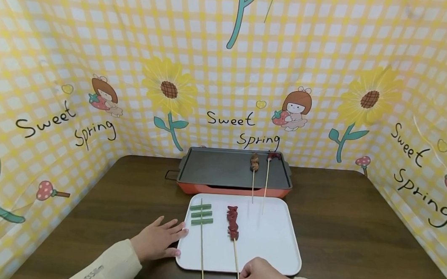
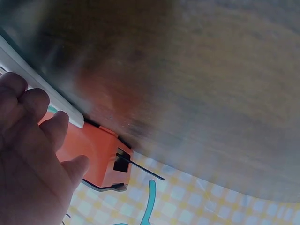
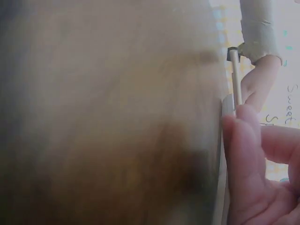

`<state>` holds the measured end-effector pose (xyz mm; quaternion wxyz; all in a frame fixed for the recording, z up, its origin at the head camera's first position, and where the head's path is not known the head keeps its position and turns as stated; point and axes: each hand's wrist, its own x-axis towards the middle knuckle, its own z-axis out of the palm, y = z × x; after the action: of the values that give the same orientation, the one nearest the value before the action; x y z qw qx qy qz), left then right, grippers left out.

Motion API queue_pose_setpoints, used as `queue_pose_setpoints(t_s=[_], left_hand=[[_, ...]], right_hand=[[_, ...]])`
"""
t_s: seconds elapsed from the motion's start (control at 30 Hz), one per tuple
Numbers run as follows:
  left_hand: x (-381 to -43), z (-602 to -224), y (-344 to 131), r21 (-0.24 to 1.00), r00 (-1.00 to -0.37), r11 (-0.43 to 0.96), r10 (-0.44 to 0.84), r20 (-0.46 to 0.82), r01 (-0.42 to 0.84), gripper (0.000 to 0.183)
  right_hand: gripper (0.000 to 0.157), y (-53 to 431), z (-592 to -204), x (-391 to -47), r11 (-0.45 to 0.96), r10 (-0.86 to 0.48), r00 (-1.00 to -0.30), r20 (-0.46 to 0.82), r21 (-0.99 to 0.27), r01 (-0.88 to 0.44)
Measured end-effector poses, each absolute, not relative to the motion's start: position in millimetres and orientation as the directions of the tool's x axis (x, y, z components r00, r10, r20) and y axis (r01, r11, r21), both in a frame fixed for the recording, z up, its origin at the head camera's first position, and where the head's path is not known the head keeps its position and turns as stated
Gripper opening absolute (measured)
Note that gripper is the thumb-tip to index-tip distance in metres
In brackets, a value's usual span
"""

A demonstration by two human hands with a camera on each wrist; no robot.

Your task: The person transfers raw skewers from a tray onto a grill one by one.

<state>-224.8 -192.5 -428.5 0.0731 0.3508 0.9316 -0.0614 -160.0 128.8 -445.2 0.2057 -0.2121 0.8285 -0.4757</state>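
Observation:
My right hand (image 1: pixel 260 276) pinches the bare stick end of a red meat skewer (image 1: pixel 233 224), whose meat lies over the middle of the white tray (image 1: pixel 267 243). In the right wrist view the thumb and fingers (image 3: pixel 246 145) close around that wooden stick (image 3: pixel 236 77). Fingers spread, my left hand (image 1: pixel 159 239) rests at the tray's left edge, fingertips on the rim. Just right of it lies a green vegetable skewer (image 1: pixel 202 214) with three green pieces across its stick. The left wrist view shows the left hand (image 2: pixel 33 145) beside the tray rim (image 2: pixel 56 101).
Behind the tray stands an orange electric griddle (image 1: pixel 214 166) with a dark plate. A browned meat skewer (image 1: pixel 254 162) and a dark red skewer (image 1: pixel 273 157) lie at its right, their sticks reaching over the tray. Checked cloth (image 1: pixel 227 72) surrounds the brown table (image 1: pixel 355 230).

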Motion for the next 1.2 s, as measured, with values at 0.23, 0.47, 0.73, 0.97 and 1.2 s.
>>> queue_pose_setpoints(t_s=[0.23, 0.47, 0.73, 0.97, 1.2], left_hand=[[-226, -428, -192, -0.057, -0.746, 0.753, 0.636, -0.196, 0.656, 0.061], [-227, -426, -192, -0.028, -0.743, 0.753, 0.642, -0.189, 0.658, 0.062], [-227, -430, -190, -0.052, -0.739, 0.746, 0.644, -0.198, 0.664, 0.063], [-225, -433, -191, -0.058, -0.733, 0.735, 0.66, -0.165, 0.676, 0.061], [-225, -434, -194, -0.058, -0.738, 0.741, 0.654, -0.163, 0.669, 0.062]], right_hand=[[0.018, 127, -444, -160, 0.404, -0.528, -0.827, -0.195, -0.914, -0.042], [0.015, 125, -443, -162, 0.402, -0.535, -0.821, -0.199, -0.915, -0.04], [0.009, 122, -437, -160, 0.424, -0.541, -0.816, -0.201, -0.904, -0.058], [0.014, 120, -429, -158, 0.423, -0.566, -0.796, -0.215, -0.904, -0.056], [0.012, 117, -418, -165, 0.325, -0.55, -0.812, -0.196, -0.946, 0.008]])
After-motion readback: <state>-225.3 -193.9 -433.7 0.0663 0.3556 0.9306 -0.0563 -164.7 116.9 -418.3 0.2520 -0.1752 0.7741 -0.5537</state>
